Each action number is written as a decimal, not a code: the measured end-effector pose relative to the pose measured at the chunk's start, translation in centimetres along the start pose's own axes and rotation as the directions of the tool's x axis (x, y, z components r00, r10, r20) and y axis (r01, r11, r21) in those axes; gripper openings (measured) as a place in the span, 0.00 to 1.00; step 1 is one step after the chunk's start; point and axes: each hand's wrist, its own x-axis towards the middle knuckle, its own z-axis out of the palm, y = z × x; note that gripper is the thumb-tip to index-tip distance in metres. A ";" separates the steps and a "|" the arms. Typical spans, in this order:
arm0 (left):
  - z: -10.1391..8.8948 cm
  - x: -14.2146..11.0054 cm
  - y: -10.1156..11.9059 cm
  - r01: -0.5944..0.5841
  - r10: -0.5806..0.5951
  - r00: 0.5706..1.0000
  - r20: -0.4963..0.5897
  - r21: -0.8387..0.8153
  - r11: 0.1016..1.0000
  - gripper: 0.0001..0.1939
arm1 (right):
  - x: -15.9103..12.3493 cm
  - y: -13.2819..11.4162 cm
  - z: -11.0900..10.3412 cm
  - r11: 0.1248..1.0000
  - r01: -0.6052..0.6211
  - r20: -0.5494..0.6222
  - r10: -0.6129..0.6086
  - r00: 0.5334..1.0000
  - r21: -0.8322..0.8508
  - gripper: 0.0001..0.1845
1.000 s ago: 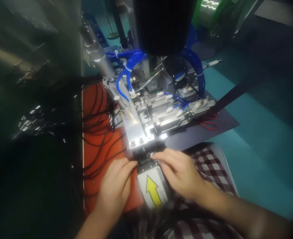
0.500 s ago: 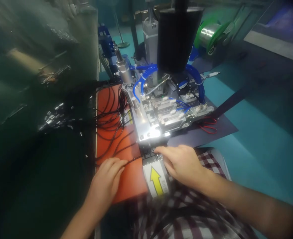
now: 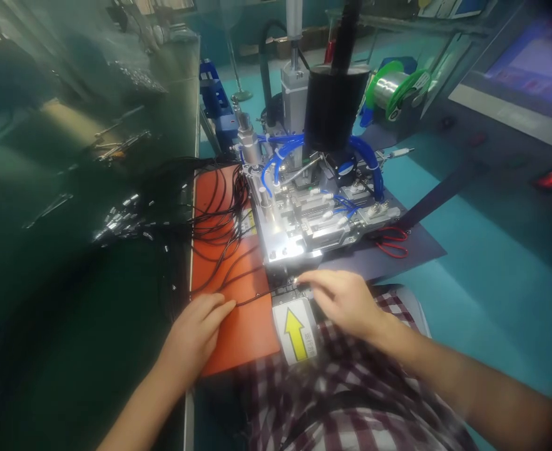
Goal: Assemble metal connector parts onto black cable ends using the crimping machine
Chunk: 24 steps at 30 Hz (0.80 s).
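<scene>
My left hand [image 3: 195,331] lies on the orange mat [image 3: 231,338], fingers closed in a pinch on a thin black cable [image 3: 252,299]. That cable runs right to a small black fixture [image 3: 283,289] at the front of the metal machine [image 3: 304,222]. My right hand [image 3: 346,302] reaches to the fixture from the right, fingers pressed together at its top edge. What they hold is hidden. Just below the fixture sits a white plate with a yellow arrow [image 3: 296,332].
A bundle of black cables [image 3: 210,207] with metal plugs [image 3: 121,219] spreads over the mat and the dark bench on the left. Blue air tubes [image 3: 276,156] and a black cylinder [image 3: 335,106] rise above the machine. A green wire spool [image 3: 393,88] stands behind. Red wires [image 3: 391,241] lie at the right.
My left hand has drawn back left from the fixture, pulling the cable out along the mat. My right hand stays at the fixture. My view has tilted up.
</scene>
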 end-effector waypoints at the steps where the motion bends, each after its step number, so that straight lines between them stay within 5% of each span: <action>1: 0.1 0.0 0.1 0.023 -0.023 1.000 -0.008 -0.019 1.000 0.17 | -0.1 0.2 -0.1 0.996 -0.068 -0.022 0.069 0.997 0.064 0.17; 3: 0.3 -0.1 0.3 0.052 -0.053 0.998 -0.027 -0.038 0.998 0.16 | -0.1 0.5 -0.3 0.958 -0.204 -0.020 0.212 0.977 0.202 0.14; 6: 0.5 -0.3 0.4 0.084 -0.086 0.995 -0.043 -0.048 0.995 0.16 | 0.3 0.4 0.2 0.798 -0.400 0.155 0.371 0.916 0.451 0.13; 9: 0.5 -0.3 0.3 0.102 -0.104 0.994 -0.039 -0.056 0.993 0.16 | 1.1 -0.1 1.3 0.645 -0.501 0.290 0.412 0.864 0.577 0.18; 19: 0.2 -0.2 0.2 0.063 -0.064 0.998 -0.026 -0.025 0.998 0.15 | 1.1 -0.6 3.2 0.759 -0.350 0.080 0.369 0.926 0.550 0.11; 24: 0.3 -0.3 0.1 0.078 -0.078 0.997 -0.015 -0.026 0.997 0.15 | 1.1 -0.5 3.6 0.768 -0.343 0.065 0.369 0.927 0.541 0.11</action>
